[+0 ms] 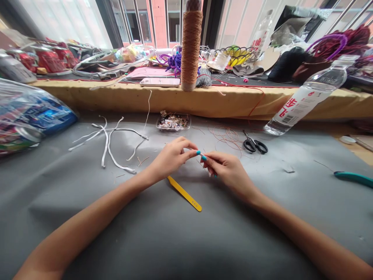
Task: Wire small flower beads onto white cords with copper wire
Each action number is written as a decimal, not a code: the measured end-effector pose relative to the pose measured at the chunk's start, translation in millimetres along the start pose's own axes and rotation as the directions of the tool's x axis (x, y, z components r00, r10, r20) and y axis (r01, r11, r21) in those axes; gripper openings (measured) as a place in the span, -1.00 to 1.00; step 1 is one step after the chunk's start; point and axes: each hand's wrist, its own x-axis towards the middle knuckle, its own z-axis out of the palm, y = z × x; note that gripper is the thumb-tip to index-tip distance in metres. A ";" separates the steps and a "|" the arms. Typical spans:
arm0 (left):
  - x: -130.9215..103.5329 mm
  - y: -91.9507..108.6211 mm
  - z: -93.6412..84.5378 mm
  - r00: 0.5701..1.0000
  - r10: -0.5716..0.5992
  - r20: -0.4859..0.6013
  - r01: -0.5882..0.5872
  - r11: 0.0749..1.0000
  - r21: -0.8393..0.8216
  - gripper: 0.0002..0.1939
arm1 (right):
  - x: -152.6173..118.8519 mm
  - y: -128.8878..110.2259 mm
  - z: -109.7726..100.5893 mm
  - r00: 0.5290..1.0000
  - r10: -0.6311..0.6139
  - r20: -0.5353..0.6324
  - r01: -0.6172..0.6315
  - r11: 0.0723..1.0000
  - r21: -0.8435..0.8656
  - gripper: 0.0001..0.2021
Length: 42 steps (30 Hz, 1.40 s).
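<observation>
Over the middle of the grey mat, my left hand and my right hand meet at their fingertips. Both are closed in a pinch around a small, thin, pale piece between the blue-painted nails, too small to identify. Yellow tweezers lie just below my left hand. Behind the hands stands a clear tray of small beads and charms. Thin reddish-brown wire lies loosely coiled beyond my right hand, beside black-handled scissors.
White cords spread at the left, near a plastic bag. A tilted bottle leans on the raised ledge at the right. A brown thread spool stands on the ledge. A teal handle lies far right.
</observation>
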 end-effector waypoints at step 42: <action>-0.3 3.6 -1.4 0.968 -0.135 0.210 0.234 0.782 -0.578 -0.76 | 3.7 2.6 -4.2 0.804 0.068 0.590 -0.458 0.704 0.544 -0.80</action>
